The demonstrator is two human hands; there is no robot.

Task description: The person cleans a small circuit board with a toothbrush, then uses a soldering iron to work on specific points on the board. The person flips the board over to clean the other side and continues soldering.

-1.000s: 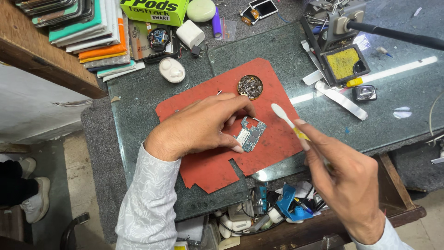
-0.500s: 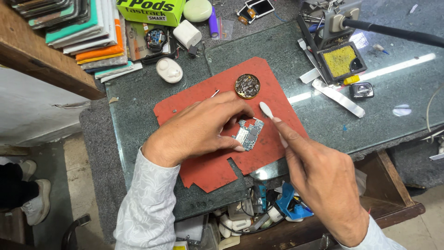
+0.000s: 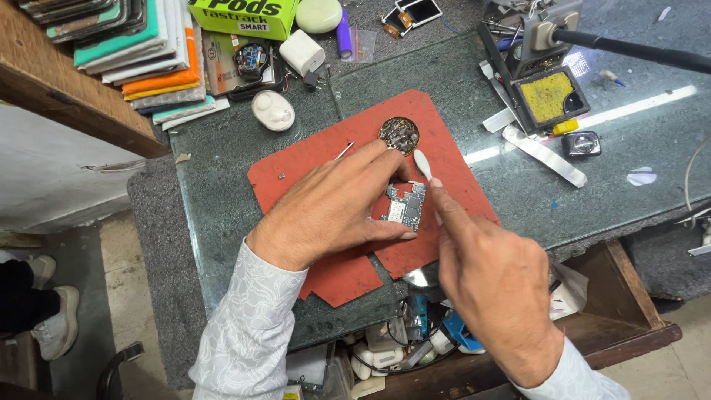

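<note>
Red mat (image 3: 311, 167), left hand (image 3: 333, 211) pinning circuit board (image 3: 406, 208), right hand (image 3: 492, 278) gripping white tool (image 3: 422, 164)

1. two hands over the bench: one left hand (image 3: 337, 204), one right hand (image 3: 492, 278).
2. one small circuit board (image 3: 406, 207).
3. one round watch part (image 3: 399, 134).
4. one red mat (image 3: 311, 167).
5. one white stick tool (image 3: 423, 164).
6. one yellow sponge (image 3: 546, 96) in its tray.
7. one green box (image 3: 241, 15).
8. one white cube charger (image 3: 301, 52).
9. one white oval case (image 3: 273, 110).
10. one purple tube (image 3: 344, 42).
11. one stack of flat cases (image 3: 141, 52); number in it unclear.
</note>
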